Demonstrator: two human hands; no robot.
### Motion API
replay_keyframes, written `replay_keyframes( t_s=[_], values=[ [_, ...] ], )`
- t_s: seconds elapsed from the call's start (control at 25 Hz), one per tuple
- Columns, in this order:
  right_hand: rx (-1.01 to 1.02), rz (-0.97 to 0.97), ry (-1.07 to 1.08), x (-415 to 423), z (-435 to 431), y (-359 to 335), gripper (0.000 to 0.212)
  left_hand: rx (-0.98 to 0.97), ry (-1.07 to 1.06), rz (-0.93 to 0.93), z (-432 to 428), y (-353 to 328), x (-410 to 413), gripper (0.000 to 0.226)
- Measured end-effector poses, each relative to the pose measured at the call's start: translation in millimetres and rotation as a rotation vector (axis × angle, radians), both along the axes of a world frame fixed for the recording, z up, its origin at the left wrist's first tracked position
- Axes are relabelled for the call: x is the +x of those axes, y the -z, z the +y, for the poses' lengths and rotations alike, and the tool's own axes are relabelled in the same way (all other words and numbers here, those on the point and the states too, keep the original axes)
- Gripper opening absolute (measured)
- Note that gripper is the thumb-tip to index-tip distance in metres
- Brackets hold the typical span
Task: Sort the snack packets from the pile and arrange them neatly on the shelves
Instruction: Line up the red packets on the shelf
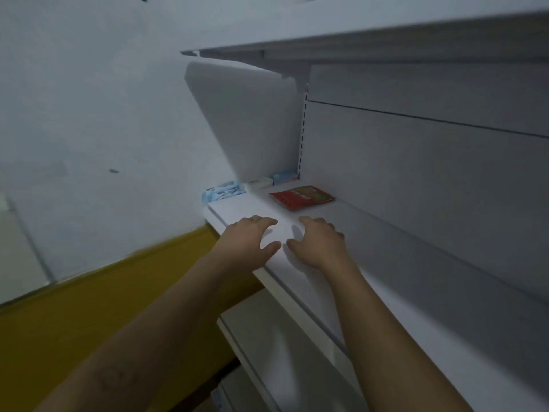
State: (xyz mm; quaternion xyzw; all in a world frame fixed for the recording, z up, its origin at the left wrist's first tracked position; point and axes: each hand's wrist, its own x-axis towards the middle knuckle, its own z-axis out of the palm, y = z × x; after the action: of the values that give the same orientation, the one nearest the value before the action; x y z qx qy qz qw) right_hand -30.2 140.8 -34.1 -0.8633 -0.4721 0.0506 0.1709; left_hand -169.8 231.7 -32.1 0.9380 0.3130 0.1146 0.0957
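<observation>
On mid shelf [392,263] of a white shelving unit, at its far-left end, one red snack pkt [302,197] lies flat w/ green print on top. It's just beside the back panel [430,162] and apart from both hands.

L hand [252,239] & R hand [319,243] are side by side over the near-left part of the same shelf, close to its front edge, thumbs pointing at each other w/ a small gap btw them. Both are palm down, fingers spread & loosely bent, nothing held in either. Can't tell if fingertips touch the surface or hang just above it; pic is a bit blurred.

Shelf surface is plain white & smooth. Upper shelf [386,46] overhangs, seen from below; lower shelf [267,352] shows near, under the forearms. Back panel is grey-white w/ a thin dark horizontal seam. Slotted upright [303,129] runs down its left edge to the shelf corner, w/ a white side panel [246,114] left of that.

Past the shelf's far-left end sit pale blue packs [224,190] & a small white box [261,182], details too blurred. Room has a white wall [89,99] at left w/ a few dark marks & a yellow band [89,307] along its lower part. Light is dim, bluish.
</observation>
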Motion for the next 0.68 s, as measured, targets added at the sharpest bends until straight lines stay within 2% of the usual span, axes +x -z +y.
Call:
replay_keyframes(
  t_s=[0.28, 0.4, 0.52, 0.68],
  values=[
    [-0.093, 0.017, 0.202, 45, 65, 20, 0.064, -0.004, 0.142, -0.003, 109, 19, 76, 0.057],
    [-0.124, 0.048, 0.307, 59, 93, 21, 0.059, -0.044, 0.189, -0.101, 152, 20, 106, 0.058],
    [-0.112, -0.017, 0.427, 67, 115, 24, 0.051, -0.015, 0.212, -0.216, 185, 27, 139, 0.07],
    [-0.01, -0.068, 0.531, 76, 120, 33, 0.049, -0.061, 0.212, -0.08, 202, 40, 164, 0.066]
  ],
)
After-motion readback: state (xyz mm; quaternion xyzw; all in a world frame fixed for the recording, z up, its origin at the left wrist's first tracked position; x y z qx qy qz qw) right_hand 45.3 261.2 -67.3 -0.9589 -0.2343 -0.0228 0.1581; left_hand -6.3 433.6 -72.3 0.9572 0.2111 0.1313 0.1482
